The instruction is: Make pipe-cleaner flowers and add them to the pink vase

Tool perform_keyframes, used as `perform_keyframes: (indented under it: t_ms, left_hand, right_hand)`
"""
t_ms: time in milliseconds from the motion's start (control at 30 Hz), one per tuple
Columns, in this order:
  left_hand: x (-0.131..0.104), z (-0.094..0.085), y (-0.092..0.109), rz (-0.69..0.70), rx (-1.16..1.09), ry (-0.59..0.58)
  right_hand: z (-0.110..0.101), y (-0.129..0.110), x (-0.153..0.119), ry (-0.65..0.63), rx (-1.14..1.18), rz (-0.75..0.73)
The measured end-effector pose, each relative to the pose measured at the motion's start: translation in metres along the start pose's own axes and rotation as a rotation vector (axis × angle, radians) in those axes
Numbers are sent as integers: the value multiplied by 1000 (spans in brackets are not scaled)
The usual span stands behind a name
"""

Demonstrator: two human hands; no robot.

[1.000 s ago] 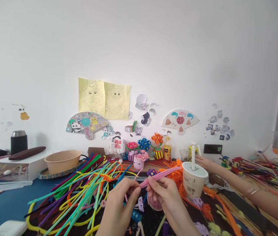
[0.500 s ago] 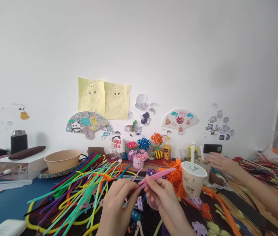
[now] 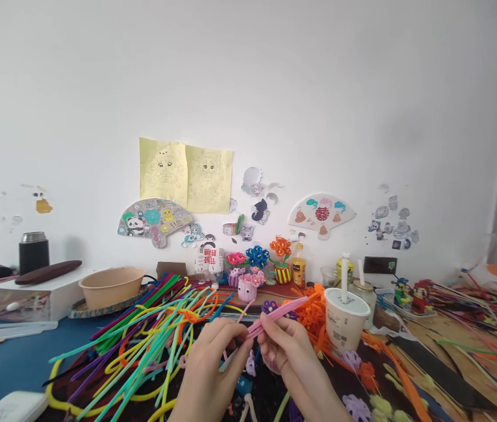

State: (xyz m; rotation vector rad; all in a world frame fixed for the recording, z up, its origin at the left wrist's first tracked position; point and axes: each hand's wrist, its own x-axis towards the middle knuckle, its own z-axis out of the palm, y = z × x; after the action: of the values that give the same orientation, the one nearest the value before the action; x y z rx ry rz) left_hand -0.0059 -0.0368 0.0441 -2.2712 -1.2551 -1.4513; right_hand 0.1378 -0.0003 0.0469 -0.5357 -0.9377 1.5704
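Pink pipe cleaners run between my two hands at the front centre, their free ends pointing up to the right. My left hand pinches their left ends between thumb and fingertips. Close beside it, my right hand grips the same pink strands with thumb and forefinger. A purple flower shows just behind the strands. Under and between the hands lie a blue object and a light purple twisted piece, both partly hidden.
Many coloured pipe cleaners spread to the left. A lidded paper cup with a straw stands right of my hands, by orange pieces. Potted craft flowers line the back. A beige bowl sits at the left.
Another person's arm at the right has gone out of view, and small figures on a tray now show there. My hands have barely moved; the pink strands tilt slightly more upward.
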Motion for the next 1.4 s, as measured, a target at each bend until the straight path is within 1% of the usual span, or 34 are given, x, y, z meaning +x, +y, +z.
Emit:
perform_keyframes:
  t_ms: [200,300,500,667,733,833,1000,1167,1233,1333,1400]
  left_hand:
    - [3,-5,5,21,-97,-20]
    - [4,-8,7,49,-158,-61]
    - [1,-9,6,72,-214,-91]
    - [0,-8,5,68,-202,-62]
    - [2,-7,5,44,-184,-63]
    - [3,-5,3,-32,-141,-66]
    - [3,-4,1,-85,-154,-69]
    - [4,-6,5,-111,-139,-42]
    - [4,-6,5,-95,-128,0]
    - [4,-5,3,-53,-96,81]
    - [2,-5,1,-51,-58,98]
  right_hand:
    - [-3,2,1,-39,-6,28]
    - [-3,0,0,-51,-22,55]
    - [-4,0,1,-56,-45,53]
    - [-1,-2,0,-36,-77,25]
    - [0,-3,0,-27,-81,1]
    - [1,-6,0,-35,-79,-52]
    - [-3,-5,1,-90,-130,-122]
    - [-7,-4,2,-170,-236,-175]
    - [-6,-4,1,-150,-261,-202]
    - [-3,-4,-2,-85,-273,-245]
    - [-1,-4,-4,-59,-304,-272]
